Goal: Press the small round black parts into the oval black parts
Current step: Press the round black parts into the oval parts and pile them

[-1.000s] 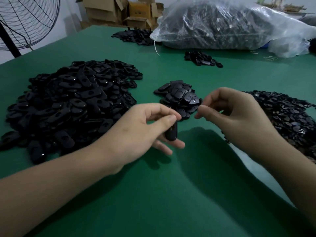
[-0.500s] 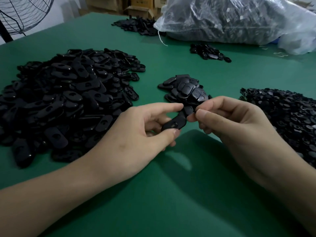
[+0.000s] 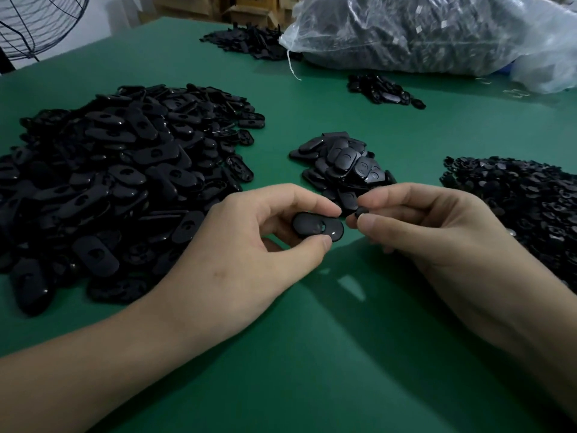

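oval part (image 3: 312, 228) now lies flat, socket up (tilted half a second ago), gripped edgewise by left hand (image 3: 249, 245) | small round part (image 3: 359, 211) at its 2 o'clock, just beside it, pinched by right hand (image 3: 437, 232) | not yet seated; likely aligned for pressing | oval stock pile (image 3: 109, 182) at 9 o'clock

No writing, brand or number is legible. The cardboard boxes (image 3: 247, 11) and plastic bag (image 3: 437, 32) are too blurred to read.

Green table (image 3: 312, 370), fan (image 3: 37, 23), cardboard boxes (image 3: 246, 12)
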A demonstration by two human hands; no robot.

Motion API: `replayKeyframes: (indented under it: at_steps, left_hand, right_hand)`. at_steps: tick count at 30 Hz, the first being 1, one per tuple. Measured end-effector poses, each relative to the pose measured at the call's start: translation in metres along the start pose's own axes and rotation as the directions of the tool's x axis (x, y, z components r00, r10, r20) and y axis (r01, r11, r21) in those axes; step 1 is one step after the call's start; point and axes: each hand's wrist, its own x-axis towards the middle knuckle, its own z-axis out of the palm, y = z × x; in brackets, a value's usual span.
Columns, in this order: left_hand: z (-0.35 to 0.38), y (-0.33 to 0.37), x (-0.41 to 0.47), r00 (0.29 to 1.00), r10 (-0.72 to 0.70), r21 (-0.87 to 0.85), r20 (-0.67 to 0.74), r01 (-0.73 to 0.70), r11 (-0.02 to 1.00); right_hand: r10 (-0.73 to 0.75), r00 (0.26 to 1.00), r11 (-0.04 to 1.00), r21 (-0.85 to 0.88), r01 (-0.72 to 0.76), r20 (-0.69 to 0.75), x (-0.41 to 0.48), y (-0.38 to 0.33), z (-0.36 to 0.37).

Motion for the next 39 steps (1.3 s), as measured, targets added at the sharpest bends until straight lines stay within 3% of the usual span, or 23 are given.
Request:
replayKeyframes:
  at_steps: [7,16,24,30,39]
  left_hand:
    - [0.0015,0.0046,0.0008,1.000,0.019,0.010,-0.007,-0.019,1.000]
    - [0.0004,0.0024,0.0034,1.000,-0.003,-0.196,-0.020,-0.001,0.981]
    - [0.0002,0.0023,0.0029,0.998,0.018,-0.105,-0.061,-0.025,0.994]
    - [0.0038,0.0059,-0.0007,0.995,0.097,0.034,0.008,-0.097,0.995]
    - [0.0049,0.0086,-0.0030,0.997,0.066,0.011,0.028,-0.066,0.998]
  right_hand:
    - [-0.010,1.000,1.000,-0.021,0.010,0.028,0.0001,-0.0015,-0.0014]
    - [-0.049,0.995,0.993,-0.106,0.058,0.085,0.0003,0.0001,-0.0047]
    - [-0.105,0.989,0.989,-0.091,0.115,0.102,0.0003,0.0005,-0.0013]
    - [-0.119,0.986,0.981,-0.139,0.135,0.120,-0.0020,-0.0005,0.0033]
    - [-0.080,0.995,0.996,-0.021,0.081,0.059,-0.0007,-0.0014,0.0018]
